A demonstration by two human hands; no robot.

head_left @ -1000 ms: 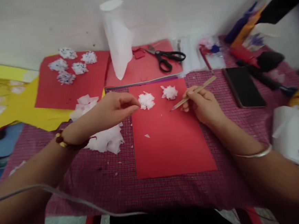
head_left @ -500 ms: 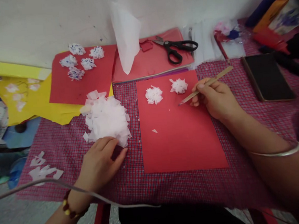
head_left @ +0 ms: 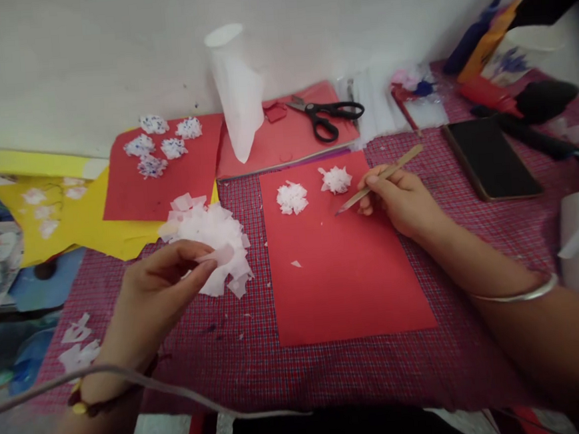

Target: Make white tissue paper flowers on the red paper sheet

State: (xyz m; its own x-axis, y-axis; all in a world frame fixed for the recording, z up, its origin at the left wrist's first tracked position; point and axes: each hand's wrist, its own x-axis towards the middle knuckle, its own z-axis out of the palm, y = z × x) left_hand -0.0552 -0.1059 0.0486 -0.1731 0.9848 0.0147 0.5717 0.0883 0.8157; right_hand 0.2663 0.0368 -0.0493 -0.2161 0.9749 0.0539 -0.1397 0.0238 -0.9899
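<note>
My left hand pinches a small piece of white tissue paper between thumb and fingers. Just behind it lies a loose pile of white paper pieces on the checked cloth. A thin wooden stick with a darkened tip is gripped in my right hand. That tip points down over a red sheet. Two crumpled white paper clusters sit near the sheet's far edge, and a small white scrap lies on it.
Farther left, blue-speckled white clusters rest on another red sheet. Black-handled scissors and a rolled white paper are at the back. A dark phone lies right. A cable crosses in front of my left wrist.
My left hand has lifted off the pile's near edge and moved left, now pinching a paper piece. My right hand keeps the stick over the red sheet. The whole view has shifted slightly.
</note>
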